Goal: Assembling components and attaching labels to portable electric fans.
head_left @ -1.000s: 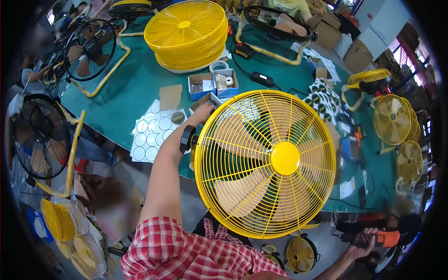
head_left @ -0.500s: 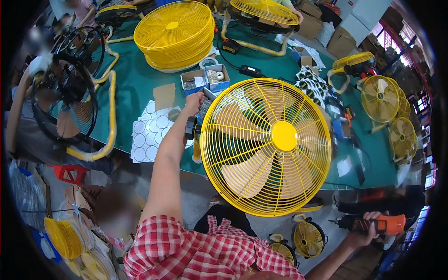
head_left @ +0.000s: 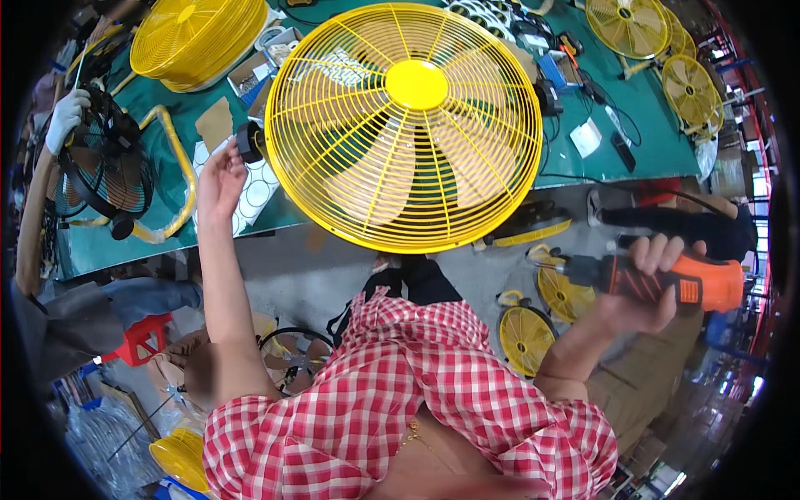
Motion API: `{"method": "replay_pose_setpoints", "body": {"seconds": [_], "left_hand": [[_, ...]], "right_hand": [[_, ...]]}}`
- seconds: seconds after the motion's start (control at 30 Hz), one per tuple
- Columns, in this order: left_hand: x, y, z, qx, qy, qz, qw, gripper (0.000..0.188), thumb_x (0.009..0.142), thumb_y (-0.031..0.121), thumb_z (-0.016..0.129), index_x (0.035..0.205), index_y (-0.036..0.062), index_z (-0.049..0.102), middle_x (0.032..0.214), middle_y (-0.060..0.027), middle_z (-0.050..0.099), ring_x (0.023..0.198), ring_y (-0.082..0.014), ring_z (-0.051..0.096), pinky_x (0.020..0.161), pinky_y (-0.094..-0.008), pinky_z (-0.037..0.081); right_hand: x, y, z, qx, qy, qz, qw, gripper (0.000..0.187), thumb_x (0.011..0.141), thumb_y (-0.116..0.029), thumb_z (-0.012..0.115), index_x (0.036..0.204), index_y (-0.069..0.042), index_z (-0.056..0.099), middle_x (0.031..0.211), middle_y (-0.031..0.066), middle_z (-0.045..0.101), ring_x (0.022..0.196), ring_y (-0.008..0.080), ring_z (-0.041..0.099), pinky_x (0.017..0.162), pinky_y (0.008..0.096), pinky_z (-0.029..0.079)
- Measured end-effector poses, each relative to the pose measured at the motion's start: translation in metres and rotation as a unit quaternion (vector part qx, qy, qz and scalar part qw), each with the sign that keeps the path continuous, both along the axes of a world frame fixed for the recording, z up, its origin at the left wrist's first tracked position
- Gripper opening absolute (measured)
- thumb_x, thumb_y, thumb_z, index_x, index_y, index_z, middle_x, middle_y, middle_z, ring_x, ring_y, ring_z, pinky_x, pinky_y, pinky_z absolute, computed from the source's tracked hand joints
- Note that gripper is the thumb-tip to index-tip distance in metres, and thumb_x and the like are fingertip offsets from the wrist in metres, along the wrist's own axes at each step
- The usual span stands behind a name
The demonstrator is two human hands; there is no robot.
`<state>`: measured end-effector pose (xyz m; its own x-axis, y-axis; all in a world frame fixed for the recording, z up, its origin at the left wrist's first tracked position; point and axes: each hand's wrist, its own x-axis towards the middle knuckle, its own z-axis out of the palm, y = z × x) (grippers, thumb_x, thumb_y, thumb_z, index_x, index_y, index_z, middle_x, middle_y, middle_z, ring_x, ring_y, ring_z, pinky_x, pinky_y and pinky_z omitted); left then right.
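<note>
In front of me on the table stands a large fan with a yellow wire grille (head_left: 418, 85) and tan blades. A black knob (head_left: 249, 142) sticks out from its left side. My left hand (head_left: 223, 179) is beside that knob, its fingers curled and thumb drawn in; whatever it may pinch is too small to make out. My right hand (head_left: 658, 258) grips an orange and black power drill (head_left: 708, 282) out to the right, below the table's edge. The drill's tip points left, apart from the fan.
Stacked yellow grilles (head_left: 196, 42) stand at the back left of the green table (head_left: 517, 185). Small-parts boxes (head_left: 250, 75) sit behind the fan. At the left a co-worker's gloved hand (head_left: 67, 121) touches a black fan (head_left: 104, 158). Finished-looking fans (head_left: 527, 337) stand on the floor.
My left hand has come out of the small-parts box and back to the knob. My right hand has raised the drill. The view has shifted, so the fan sits higher and further left.
</note>
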<state>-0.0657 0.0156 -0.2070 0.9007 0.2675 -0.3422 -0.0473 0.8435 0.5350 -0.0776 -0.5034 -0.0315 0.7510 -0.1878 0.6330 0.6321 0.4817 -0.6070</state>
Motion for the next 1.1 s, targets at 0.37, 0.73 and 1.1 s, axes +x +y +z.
{"method": "replay_pose_setpoints", "body": {"seconds": [0.37,0.73,1.1], "left_hand": [[-0.114,-0.148,0.046,-0.012,0.058,-0.079,0.995,0.029,0.089,0.009,0.050,0.115,-0.0054,0.047,0.094,-0.0104,0.054,0.082,-0.0137,0.053,0.065,-0.0187,0.046],[-0.102,-0.269,0.055,-0.050,0.073,-0.342,0.935,0.015,0.084,0.005,0.057,0.098,0.0005,0.059,0.085,-0.0068,0.061,0.076,-0.0110,0.059,0.070,-0.0201,0.049],[-0.097,-0.290,0.053,-0.098,0.036,-0.359,0.928,0.014,0.085,0.007,0.057,0.097,0.0007,0.059,0.086,-0.0067,0.061,0.078,-0.0118,0.058,0.070,-0.0227,0.049]], "right_hand": [[-0.013,0.042,-0.008,0.029,0.027,0.131,0.991,0.071,0.071,-0.009,0.063,0.131,-0.012,0.026,0.084,0.0078,0.046,0.065,0.0176,0.049,0.060,0.0327,0.046],[-0.023,0.061,-0.001,0.015,0.042,0.195,0.980,0.073,0.070,-0.010,0.067,0.130,-0.014,0.027,0.073,0.0055,0.048,0.056,0.0183,0.052,0.055,0.0319,0.046],[-0.023,0.060,0.000,-0.013,0.087,0.195,0.977,0.066,0.071,-0.023,0.074,0.123,-0.014,0.034,0.069,0.0040,0.049,0.054,0.0185,0.053,0.052,0.0316,0.045]]}}
